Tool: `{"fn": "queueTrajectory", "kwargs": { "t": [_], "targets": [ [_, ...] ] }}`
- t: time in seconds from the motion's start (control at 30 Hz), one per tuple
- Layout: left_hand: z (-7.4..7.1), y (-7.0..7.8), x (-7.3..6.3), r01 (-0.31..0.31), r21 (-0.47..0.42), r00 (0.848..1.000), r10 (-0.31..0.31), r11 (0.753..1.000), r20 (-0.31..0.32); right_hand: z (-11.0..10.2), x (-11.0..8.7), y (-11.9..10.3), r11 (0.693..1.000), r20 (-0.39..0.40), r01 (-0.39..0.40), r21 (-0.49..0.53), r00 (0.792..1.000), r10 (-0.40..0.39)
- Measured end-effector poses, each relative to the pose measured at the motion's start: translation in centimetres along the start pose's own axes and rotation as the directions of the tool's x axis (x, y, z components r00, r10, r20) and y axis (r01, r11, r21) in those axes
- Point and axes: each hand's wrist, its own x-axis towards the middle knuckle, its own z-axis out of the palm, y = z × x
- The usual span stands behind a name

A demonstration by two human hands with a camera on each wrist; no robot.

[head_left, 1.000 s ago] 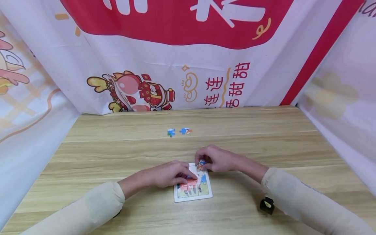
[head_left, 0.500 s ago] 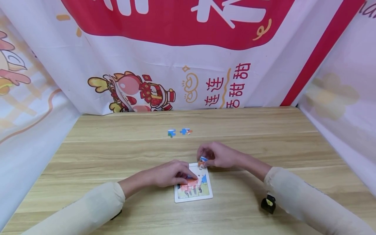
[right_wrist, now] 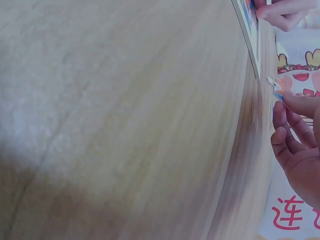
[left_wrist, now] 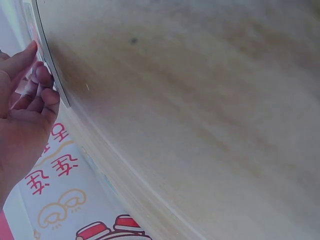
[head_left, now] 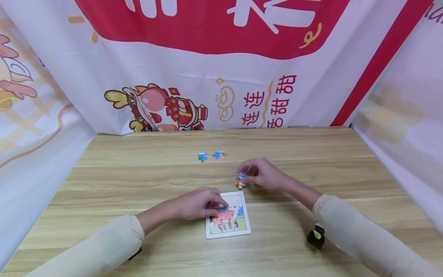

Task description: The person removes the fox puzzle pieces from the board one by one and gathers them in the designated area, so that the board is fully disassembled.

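A small white-framed jigsaw puzzle (head_left: 228, 235) lies on the table in front of me, its lower part filled with joined pink, green and blue pieces (head_left: 223, 220). My left hand (head_left: 199, 203) rests at the puzzle's left side, fingertips on the joined pieces and fingers loosely bent. Just beyond the frame's far edge, my right hand (head_left: 264, 173) pinches a blue, orange and white puzzle piece (head_left: 240, 181) between thumb and fingers. The right wrist view shows that puzzle piece (right_wrist: 277, 89) at the thumb tip. Pale board shows bare in the puzzle's upper part.
Farther back on the wooden table (head_left: 138, 173) lie two loose pieces, a blue and green one (head_left: 202, 156) and a blue and orange one (head_left: 219, 155). A small black object (head_left: 316, 237) shows beneath the right sleeve. Printed cloth (head_left: 221, 65) hangs behind the table.
My right hand has lifted away from the puzzle's top right corner with the piece and moved back past the frame's far edge. The left hand has shifted slightly left.
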Motion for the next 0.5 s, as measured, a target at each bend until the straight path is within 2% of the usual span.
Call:
{"fn": "queueTrajectory", "kwargs": {
  "t": [0.27, 0.5],
  "targets": [
    [-0.1, 0.0, -0.2, 0.048, 0.003, 0.999, -0.048, 0.999, -0.008, -0.3, 0.2, 0.5, 1.000, -0.050, 0.000, 0.003, 0.999, 0.001],
    [0.0, -0.3, -0.2, 0.021, -0.002, 1.000, -0.021, 1.000, -0.018, -0.5, 0.5, 1.3, 0.999, -0.095, 0.022, -0.035, 0.995, -0.025]
  ]
}}
